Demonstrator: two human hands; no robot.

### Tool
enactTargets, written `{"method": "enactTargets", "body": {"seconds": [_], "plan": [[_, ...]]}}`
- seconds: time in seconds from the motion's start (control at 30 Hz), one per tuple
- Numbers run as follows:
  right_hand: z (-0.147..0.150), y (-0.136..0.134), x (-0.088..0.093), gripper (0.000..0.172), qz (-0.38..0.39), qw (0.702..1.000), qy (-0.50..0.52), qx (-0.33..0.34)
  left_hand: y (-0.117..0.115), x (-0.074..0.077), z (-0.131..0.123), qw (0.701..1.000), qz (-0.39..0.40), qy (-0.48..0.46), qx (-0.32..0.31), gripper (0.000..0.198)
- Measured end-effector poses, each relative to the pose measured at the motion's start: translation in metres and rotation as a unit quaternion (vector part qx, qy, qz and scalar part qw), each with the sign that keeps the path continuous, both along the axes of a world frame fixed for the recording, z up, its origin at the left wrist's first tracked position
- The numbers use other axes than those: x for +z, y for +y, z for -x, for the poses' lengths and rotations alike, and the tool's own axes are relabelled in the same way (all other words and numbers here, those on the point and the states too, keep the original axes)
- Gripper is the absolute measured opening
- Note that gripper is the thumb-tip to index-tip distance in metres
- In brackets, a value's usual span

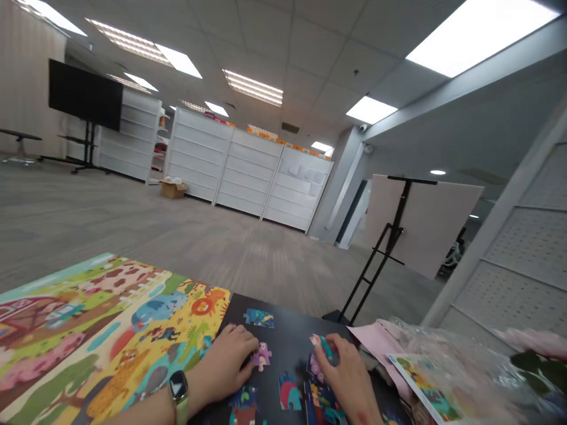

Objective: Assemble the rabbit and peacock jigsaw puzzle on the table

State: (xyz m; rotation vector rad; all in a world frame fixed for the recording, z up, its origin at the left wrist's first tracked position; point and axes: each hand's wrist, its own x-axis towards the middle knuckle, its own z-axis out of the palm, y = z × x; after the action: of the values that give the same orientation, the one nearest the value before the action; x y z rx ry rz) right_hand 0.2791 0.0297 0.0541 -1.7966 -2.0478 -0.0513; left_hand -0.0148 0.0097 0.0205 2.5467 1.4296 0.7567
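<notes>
My left hand (234, 357), with a watch on its wrist, is closed with thumb and forefinger at a purple jigsaw puzzle piece (263, 356) low over the black table. My right hand (346, 369) pinches a teal and pink puzzle piece (323, 345). Under and beside that hand lie a piece with purple flowers (315, 369) and dark joined-looking pieces (319, 404), partly covered. A blue piece (259, 318) lies near the table's far edge. Between the hands is a piece with a red and teal shape (289, 392). Another dark blue and red piece (243, 407) sits near my left forearm.
A colourful animal and farm puzzle picture (163, 336) spreads over the left side. At right are pink paper (378, 348), a printed picture card (427, 383), clear plastic wrapping (478, 366) and pink flowers (531, 342). A black easel stand (376, 260) rises beyond the table.
</notes>
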Motion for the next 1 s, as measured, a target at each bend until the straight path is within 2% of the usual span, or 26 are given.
{"method": "enactTargets", "body": {"seconds": [0.07, 0.13, 0.23, 0.3, 0.4, 0.5, 0.6, 0.83, 0.93, 1.0], "plan": [[0.035, -0.014, 0.008, 0.029, 0.013, 0.999, -0.002, 0.039, -0.002, 0.004, 0.001, 1.000, -0.008, 0.016, 0.020, 0.016], [0.071, -0.025, 0.008, 0.028, 0.034, 0.998, -0.025, 0.044, -0.003, 0.005, 0.003, 0.999, -0.008, 0.024, 0.042, 0.022], [0.112, -0.028, -0.002, 0.026, 0.062, 0.996, -0.051, 0.027, -0.003, 0.004, 0.006, 0.998, -0.001, 0.019, 0.053, 0.023], [0.124, -0.025, -0.010, 0.026, 0.072, 0.996, -0.050, 0.032, -0.002, 0.002, 0.008, 0.998, 0.007, 0.016, 0.055, 0.021], [0.125, -0.020, -0.014, 0.027, 0.083, 0.994, -0.037, 0.069, -0.002, 0.000, 0.011, 0.998, 0.012, 0.010, 0.058, 0.013], [0.114, -0.016, -0.010, 0.025, 0.088, 0.989, -0.020, 0.119, -0.001, 0.000, 0.012, 0.998, 0.009, 0.004, 0.055, 0.007], [0.101, -0.011, -0.008, 0.038, 0.100, 0.981, -0.010, 0.165, 0.000, 0.000, 0.014, 0.998, 0.007, -0.006, 0.057, 0.008], [0.094, -0.015, -0.011, 0.034, 0.121, 0.970, -0.009, 0.209, 0.004, -0.001, 0.017, 0.999, 0.011, -0.021, 0.040, 0.014], [0.098, -0.023, -0.011, 0.046, 0.140, 0.962, -0.032, 0.232, 0.005, 0.000, 0.018, 0.999, 0.014, -0.028, 0.044, 0.029], [0.096, -0.026, -0.011, 0.061, 0.155, 0.957, -0.047, 0.241, 0.005, 0.002, 0.018, 0.998, 0.017, -0.032, 0.050, 0.030]]}}
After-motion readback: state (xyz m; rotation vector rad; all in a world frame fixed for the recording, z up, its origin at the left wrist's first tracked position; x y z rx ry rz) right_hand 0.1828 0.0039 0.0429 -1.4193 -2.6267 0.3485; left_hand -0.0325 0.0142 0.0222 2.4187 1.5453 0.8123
